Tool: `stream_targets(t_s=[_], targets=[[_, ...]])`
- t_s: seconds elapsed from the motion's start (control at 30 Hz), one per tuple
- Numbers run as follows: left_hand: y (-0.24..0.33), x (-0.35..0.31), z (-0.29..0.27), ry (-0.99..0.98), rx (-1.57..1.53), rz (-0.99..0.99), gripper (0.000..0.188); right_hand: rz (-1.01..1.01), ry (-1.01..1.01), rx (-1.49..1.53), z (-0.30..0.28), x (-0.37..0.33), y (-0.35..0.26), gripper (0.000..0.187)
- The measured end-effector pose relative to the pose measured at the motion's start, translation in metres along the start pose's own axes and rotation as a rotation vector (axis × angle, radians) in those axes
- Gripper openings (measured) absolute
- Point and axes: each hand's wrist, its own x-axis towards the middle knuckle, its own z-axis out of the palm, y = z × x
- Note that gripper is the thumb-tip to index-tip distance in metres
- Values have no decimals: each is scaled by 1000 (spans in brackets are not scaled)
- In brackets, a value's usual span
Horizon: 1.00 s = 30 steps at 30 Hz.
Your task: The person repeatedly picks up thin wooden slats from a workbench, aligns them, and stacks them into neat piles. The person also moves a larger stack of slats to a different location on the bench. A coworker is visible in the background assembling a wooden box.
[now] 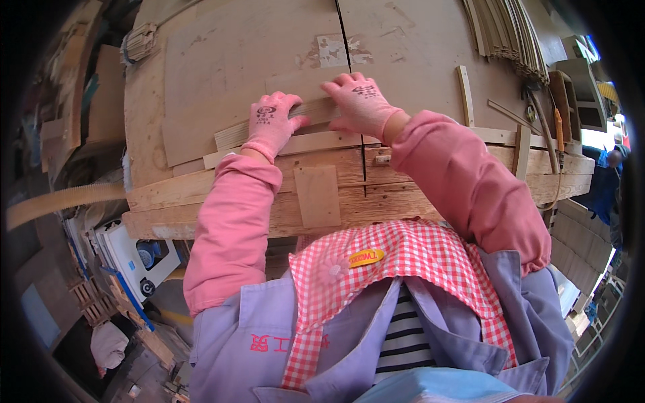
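A stack of thin pale wooden strips [313, 111] lies on the workbench near its front edge, slanting slightly up to the right. My left hand [271, 125], in a pink knitted glove, grips the stack left of its middle, thumb on the near side and fingers over the far side. Gloved the same way, my right hand [363, 107] closes around the right end of the strips and hides that end. Just in front of both hands runs a long wooden batten [321, 142] along the bench edge.
The wooden bench top [222, 74] has a dark slot [344, 37] running away from me. Far right lie several stacked strips [505, 33], with a short batten [465, 95] nearer. A small bundle [140, 43] sits at the far left corner. A ribbed hose [67, 201] meets the left side.
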Motion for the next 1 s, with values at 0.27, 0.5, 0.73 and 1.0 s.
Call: stream_targets(t_s=[0.27,0.5,0.73,1.0], targets=[[-3,2,1,34,-42,48,41,-187,-152,-25,2,16,14,47],[42,20,14,32,-42,132,44,-126,-115,-52,-42,-56,116,52],[135,63,37,-46,-11,184,44,25,-207,-92,-69,-112,187,57],[147,70,50,-87,-106,226,32,-8,-155,176,-62,-96,165,46]])
